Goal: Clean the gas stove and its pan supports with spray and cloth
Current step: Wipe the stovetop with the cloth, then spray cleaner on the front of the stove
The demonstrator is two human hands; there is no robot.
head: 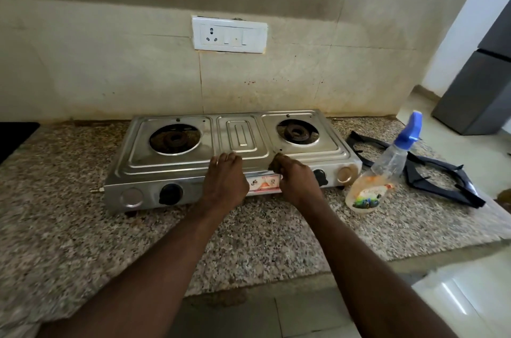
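A two-burner steel gas stove sits on the granite counter with both pan supports taken off. My left hand rests on the stove's front edge near the middle, fingers curled over the top. Just to its right, my right hand is closed on a small brown cloth pressed against the stove top near the right burner. The spray bottle with a blue trigger stands right of the stove. Two black pan supports lie on the counter beyond it.
A white socket and switch plate is on the stained wall behind the stove. A dark object sits at the counter's far left. A grey fridge stands at the right. The counter edge runs below my arms.
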